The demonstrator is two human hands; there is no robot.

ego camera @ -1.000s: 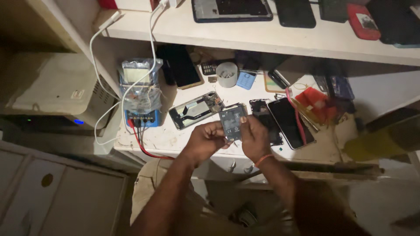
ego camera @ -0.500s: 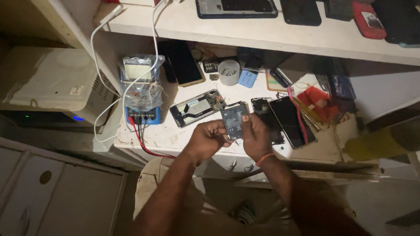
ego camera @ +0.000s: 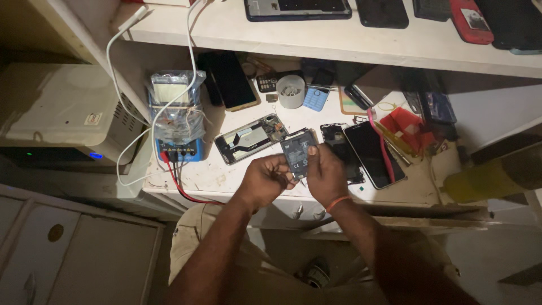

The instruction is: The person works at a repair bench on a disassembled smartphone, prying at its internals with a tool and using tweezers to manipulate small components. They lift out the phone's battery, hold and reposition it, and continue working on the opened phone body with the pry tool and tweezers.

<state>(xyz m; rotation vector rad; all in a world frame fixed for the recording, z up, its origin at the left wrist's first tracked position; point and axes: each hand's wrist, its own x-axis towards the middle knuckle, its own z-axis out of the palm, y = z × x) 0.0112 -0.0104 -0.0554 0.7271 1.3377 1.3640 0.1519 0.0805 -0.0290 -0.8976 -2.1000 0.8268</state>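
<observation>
The phone battery [ego camera: 297, 153] is a flat dark slab held just above the front of the bench [ego camera: 226, 178], between the two hands. Its long axis runs roughly away from the person, tipped a little so the far end leans left; its broad labelled face looks up at the camera. The lower edge and right side are covered by fingers, so its full outline cannot be made out.

The left hand [ego camera: 268, 179] pinches the battery's lower left edge, fingers curled under it. The right hand [ego camera: 326, 175] clamps the right side, thumb pressed on the top face near the upper corner — both grips are closed on the battery.

Just behind it on the bench lies an opened phone frame [ego camera: 249, 138], its long axis slanting up to the right. To the right, partly hidden by the right hand, is a bare circuit-side phone body [ego camera: 341, 148], and beside that a black phone [ego camera: 374, 153] lying screen up. At the left stands a blue power supply [ego camera: 175, 121] wrapped in plastic, with red leads and white cables — where they end is cut off. Further back sits a small white cup [ego camera: 291, 90]; the things in the shadow under the shelf [ego camera: 339, 39] are hard to tell apart.
</observation>
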